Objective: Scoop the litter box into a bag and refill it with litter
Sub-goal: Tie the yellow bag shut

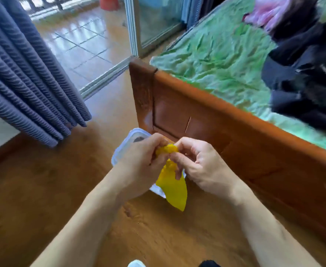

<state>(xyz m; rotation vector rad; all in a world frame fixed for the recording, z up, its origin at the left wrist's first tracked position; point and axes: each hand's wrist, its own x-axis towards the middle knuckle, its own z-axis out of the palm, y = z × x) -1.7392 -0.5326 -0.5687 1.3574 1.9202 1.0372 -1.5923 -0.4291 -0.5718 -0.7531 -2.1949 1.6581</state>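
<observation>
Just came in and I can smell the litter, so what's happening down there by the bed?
A person is working a yellow bag with both hands: the left hand and right hand pinch its bunched top together, the rest hanging down. Right beneath them on the wooden floor sits a white litter box, against the wooden bed frame, with a dark clump visible inside. Whether the bag holds anything cannot be told.
</observation>
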